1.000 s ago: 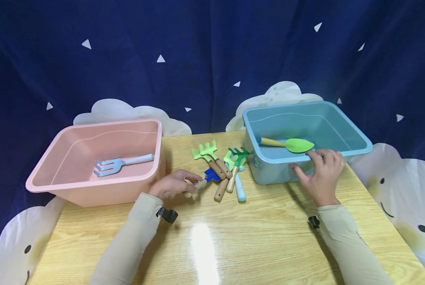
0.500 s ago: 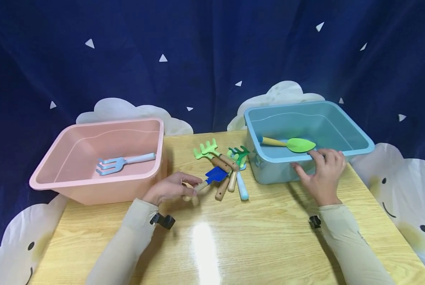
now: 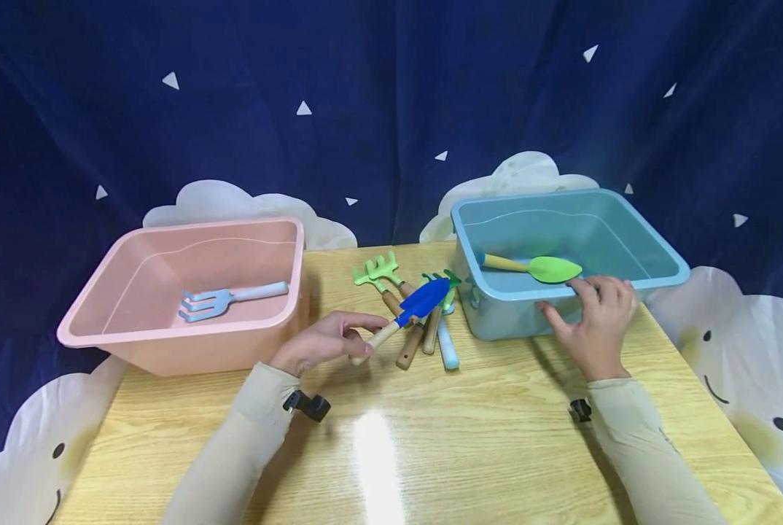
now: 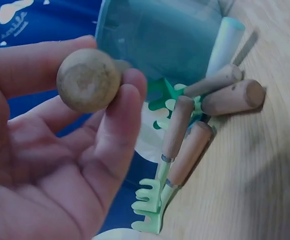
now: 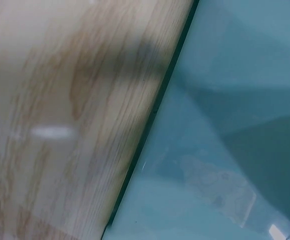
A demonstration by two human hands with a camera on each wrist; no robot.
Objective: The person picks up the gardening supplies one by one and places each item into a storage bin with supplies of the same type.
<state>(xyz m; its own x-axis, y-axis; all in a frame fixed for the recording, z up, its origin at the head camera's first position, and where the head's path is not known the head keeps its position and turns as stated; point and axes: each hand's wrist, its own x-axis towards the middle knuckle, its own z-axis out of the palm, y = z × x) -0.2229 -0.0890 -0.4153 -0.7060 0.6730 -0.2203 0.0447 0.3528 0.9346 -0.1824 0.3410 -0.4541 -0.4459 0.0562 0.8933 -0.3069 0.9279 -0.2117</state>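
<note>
My left hand [image 3: 326, 341] pinches the wooden handle of a small garden trowel with a blue blade [image 3: 424, 299]. The blade points up and right, above a pile of tools. In the left wrist view the round handle end [image 4: 89, 80] faces the camera between thumb and fingers. My right hand [image 3: 598, 317] grips the front rim of the blue basin [image 3: 496, 294], fingers over the edge and thumb outside. Inside that basin lies a green trowel [image 3: 552, 269] with a yellow handle. The right wrist view shows only the basin wall [image 5: 224, 165] and tabletop.
Light green hand rakes [image 4: 149, 195], a dark green rake [image 4: 159, 95] and a light blue handle [image 3: 448, 346] lie piled between the basins. A pink basin [image 3: 175, 337] at the left holds a light blue hand fork [image 3: 211, 305]. The wooden table [image 3: 470, 437] fills the front.
My left hand has drawn the blue trowel out of the pile, lifted it and tilted its blade upward. Some piled tools have shifted. My right hand stays on the basin rim.
</note>
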